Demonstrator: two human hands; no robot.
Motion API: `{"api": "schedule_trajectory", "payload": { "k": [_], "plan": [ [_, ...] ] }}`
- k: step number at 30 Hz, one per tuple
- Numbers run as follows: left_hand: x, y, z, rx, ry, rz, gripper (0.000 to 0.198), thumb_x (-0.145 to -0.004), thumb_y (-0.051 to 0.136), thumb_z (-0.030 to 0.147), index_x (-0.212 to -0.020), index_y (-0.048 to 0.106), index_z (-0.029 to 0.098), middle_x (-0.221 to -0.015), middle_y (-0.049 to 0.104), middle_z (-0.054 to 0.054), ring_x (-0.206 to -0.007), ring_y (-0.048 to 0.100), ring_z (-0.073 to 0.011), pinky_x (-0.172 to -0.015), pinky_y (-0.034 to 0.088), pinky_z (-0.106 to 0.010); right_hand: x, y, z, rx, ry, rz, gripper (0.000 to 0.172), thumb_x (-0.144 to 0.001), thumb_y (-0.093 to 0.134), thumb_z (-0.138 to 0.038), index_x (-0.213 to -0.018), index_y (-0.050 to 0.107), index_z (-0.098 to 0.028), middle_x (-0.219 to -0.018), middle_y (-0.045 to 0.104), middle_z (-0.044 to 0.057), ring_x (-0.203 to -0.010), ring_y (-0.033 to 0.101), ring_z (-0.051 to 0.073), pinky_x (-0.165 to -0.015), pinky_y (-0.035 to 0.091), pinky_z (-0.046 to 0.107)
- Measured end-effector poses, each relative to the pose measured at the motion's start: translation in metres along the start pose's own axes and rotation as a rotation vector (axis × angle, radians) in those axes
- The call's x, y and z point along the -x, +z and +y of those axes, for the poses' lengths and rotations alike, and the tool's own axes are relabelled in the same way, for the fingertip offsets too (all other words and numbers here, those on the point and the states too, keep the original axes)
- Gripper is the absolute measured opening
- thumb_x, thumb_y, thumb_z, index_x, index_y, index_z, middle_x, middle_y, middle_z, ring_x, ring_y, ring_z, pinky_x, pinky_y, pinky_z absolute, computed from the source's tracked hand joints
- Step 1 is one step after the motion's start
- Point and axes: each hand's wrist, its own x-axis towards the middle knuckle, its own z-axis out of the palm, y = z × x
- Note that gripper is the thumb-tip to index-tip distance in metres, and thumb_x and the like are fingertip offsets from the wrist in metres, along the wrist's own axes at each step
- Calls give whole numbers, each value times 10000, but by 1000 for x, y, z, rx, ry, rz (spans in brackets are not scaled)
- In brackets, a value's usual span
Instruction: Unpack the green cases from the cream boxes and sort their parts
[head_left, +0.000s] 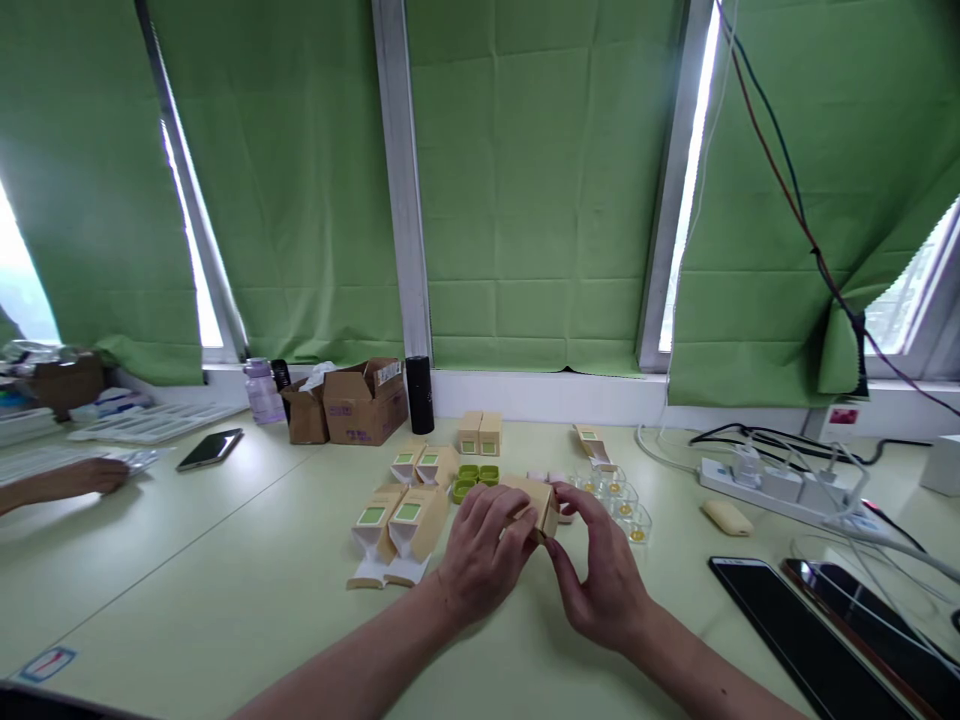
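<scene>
My left hand [487, 545] is wrapped round a small kraft-paper box [536, 490] just above the table. At the box's right end, the thumb and fingers of my right hand [604, 575] pinch its edge; my fingers partly cover that end. Left of my hands lie several similar boxes [421, 520] with green labels, the front ones with their white-lined flaps open. Small green square containers [474, 476] sit just behind my left hand. Clear plastic cups with yellow centres [636, 522] stand beyond my right hand, partly hidden by it.
Two upright kraft boxes [480, 434] and an open one [592, 444] stand farther back. A power strip [787, 492] with cables, a dark tablet-like device [795, 625] and a beige oval object [726, 518] lie right. Another person's hand [101, 475] is at left, near a phone [210, 449].
</scene>
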Motion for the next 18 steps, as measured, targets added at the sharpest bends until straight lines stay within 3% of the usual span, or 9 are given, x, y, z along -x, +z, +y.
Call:
{"api": "schedule_trajectory", "payload": {
  "k": [7, 18],
  "plan": [
    [2, 6, 5, 11, -88, -59, 301, -925, 672, 126, -1185, 526, 165, -1110, 672, -131, -1000, 627, -250, -853, 564, -416, 0, 4, 4, 23, 33, -4, 585, -919, 575, -130, -1463, 367, -189, -1270, 607, 177, -1102, 643, 311, -901, 595, 516],
    [3, 5, 5, 13, -135, -111, 310, -932, 676, 153, -1205, 529, 158, -1110, 683, -127, -1056, 646, -267, -902, 571, -432, 3, 8, 9, 38, 144, 0, 570, -920, 608, -207, -1432, 359, -213, -1242, 610, 153, -948, 662, 253, -778, 617, 436]
  ]
}}
